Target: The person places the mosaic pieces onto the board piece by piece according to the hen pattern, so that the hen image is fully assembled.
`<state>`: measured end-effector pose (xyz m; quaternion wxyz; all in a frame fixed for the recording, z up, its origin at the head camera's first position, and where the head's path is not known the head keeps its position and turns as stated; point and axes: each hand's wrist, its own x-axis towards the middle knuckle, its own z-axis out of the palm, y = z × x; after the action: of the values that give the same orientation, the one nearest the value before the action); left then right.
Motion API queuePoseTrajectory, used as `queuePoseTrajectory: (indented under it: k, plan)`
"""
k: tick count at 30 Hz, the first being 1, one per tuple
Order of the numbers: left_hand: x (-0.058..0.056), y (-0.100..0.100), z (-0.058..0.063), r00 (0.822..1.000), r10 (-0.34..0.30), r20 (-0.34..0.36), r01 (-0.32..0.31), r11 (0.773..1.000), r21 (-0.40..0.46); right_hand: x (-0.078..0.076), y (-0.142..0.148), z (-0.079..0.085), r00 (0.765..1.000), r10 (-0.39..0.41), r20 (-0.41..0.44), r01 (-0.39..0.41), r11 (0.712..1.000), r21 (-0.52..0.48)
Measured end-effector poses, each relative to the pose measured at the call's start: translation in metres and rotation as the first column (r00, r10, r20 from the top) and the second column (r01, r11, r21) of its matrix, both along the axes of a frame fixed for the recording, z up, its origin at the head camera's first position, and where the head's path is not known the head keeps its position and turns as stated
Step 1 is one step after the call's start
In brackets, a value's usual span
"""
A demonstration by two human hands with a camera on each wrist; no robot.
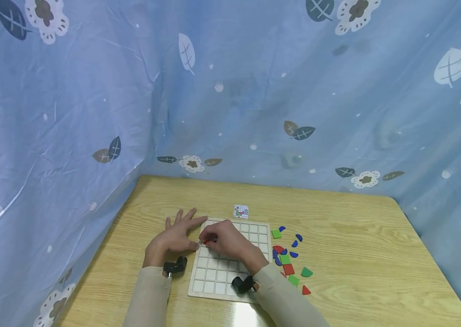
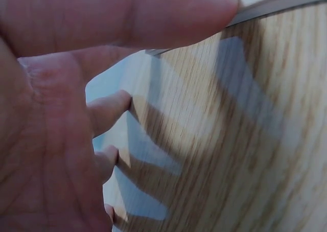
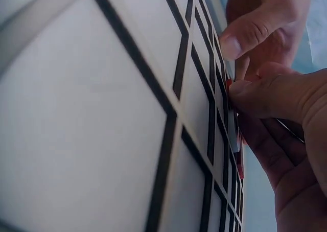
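Observation:
A pale square grid board (image 1: 210, 274) with raised lines lies on the table. My left hand (image 1: 175, 237) rests at its upper left edge with fingers spread. In the left wrist view the thumb (image 2: 127, 17) reaches the board's rim and the other fingertips touch the wood. Over the upper left cells, my right hand (image 1: 230, 240) pinches a small red piece (image 1: 206, 242) against the board. The right wrist view shows red edges (image 3: 229, 83) by the right fingertips, with the left thumb (image 3: 250, 35) close by. The piece's shape is mostly hidden by the fingers.
Right of the board lie loose pieces: green squares (image 1: 285, 259), blue half-rounds (image 1: 294, 254), a red square (image 1: 289, 269), a green quarter-round (image 1: 306, 272) and a red triangle (image 1: 305, 290). A small pattern card (image 1: 240, 211) lies behind the board. A blue curtain (image 1: 255, 91) surrounds the table.

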<state>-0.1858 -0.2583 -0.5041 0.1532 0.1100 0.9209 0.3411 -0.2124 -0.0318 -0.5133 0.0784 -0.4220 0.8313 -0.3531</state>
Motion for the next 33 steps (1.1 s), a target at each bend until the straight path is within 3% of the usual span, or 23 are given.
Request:
queuePoseTrajectory:
  k: [20,27,33]
  plan:
    - [-0.002,0.003,-0.001,1.000,-0.002,-0.006,0.002,1.000,-0.005,0.008,0.011,0.012,0.999,-0.048,-0.026,0.047,0.999,-0.015]
    - [-0.002,0.006,-0.001,1.000,0.012,0.003,-0.012,1.000,-0.017,0.024,0.055,0.016,0.990,-0.121,0.072,0.130,0.981,-0.141]
    - [0.000,0.004,-0.001,1.000,0.017,0.005,-0.017,1.000,-0.012,0.048,0.112,0.014,0.955,-0.232,0.186,0.272,0.936,-0.225]
